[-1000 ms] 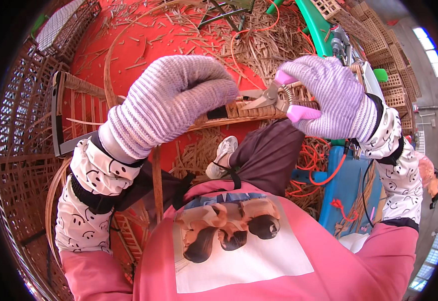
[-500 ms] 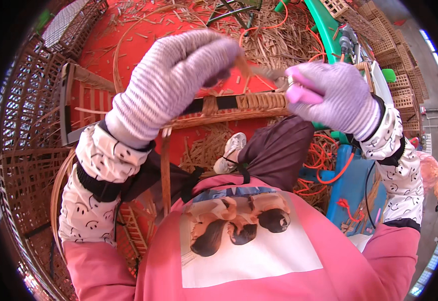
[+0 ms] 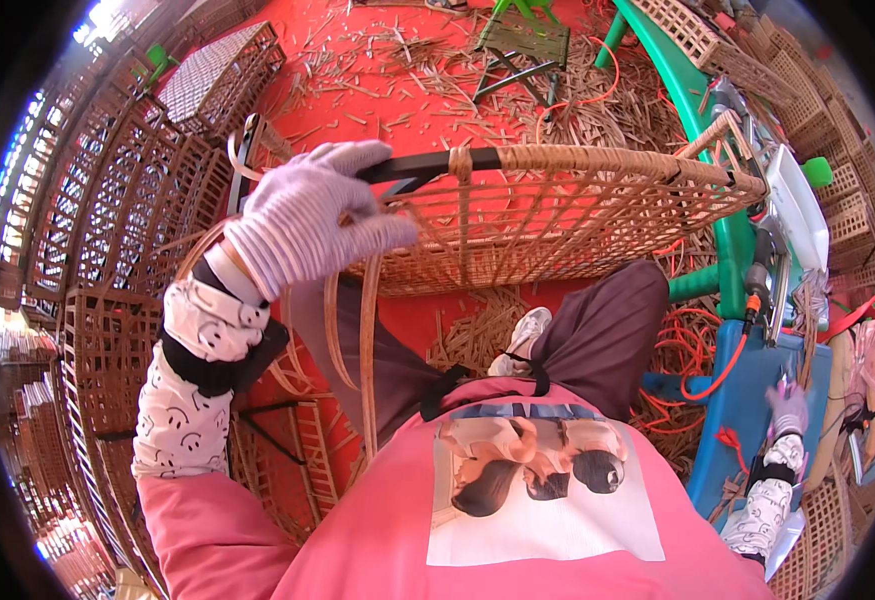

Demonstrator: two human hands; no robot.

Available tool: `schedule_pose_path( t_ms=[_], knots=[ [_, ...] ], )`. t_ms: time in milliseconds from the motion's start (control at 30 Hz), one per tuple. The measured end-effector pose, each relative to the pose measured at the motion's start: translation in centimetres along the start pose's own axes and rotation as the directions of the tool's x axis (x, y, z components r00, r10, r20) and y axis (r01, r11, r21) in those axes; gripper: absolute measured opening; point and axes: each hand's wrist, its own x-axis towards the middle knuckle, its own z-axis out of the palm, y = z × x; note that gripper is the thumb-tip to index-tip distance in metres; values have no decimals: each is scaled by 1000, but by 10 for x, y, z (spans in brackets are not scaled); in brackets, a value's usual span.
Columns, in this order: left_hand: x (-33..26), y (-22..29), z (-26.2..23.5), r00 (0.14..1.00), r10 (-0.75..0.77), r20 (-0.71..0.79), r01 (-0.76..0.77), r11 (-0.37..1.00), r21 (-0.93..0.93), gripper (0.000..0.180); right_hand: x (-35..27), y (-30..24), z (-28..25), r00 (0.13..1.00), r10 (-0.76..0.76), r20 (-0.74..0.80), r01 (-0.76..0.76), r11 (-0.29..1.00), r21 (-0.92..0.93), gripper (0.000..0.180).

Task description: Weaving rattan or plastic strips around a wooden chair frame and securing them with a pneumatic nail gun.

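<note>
The gloved left hand (image 3: pixel 302 225) is curled over the dark bar at the left end of a woven rattan panel (image 3: pixel 557 215), fingers pressed around the frame, and loose rattan strips (image 3: pixel 367 340) hang down from the panel just at six o'clock of that hand. The gloved right hand (image 3: pixel 787 408) hangs well apart at about four o'clock, low beside a blue stand (image 3: pixel 757 400); whether its fingers are spread or closed I cannot tell. Stacked woven baskets (image 3: pixel 107 260) line the nine o'clock side, their contents not visible, and cut rattan scraps (image 3: pixel 437 80) litter the red floor (image 3: pixel 357 120) at twelve o'clock.
</note>
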Motion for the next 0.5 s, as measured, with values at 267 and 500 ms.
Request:
schedule_pose_path(
  t_ms=[267, 500],
  knots=[
    [10, 45, 21, 987, 1, -161, -11, 998, -64, 24, -36, -124, -48, 780, -404, -478, 554, 802, 225, 52],
    [59, 58, 46, 979, -174, -101, 74, 779, -623, 36, -157, -358, -101, -73, -667, -741, 974, -206, 90, 63]
  ],
)
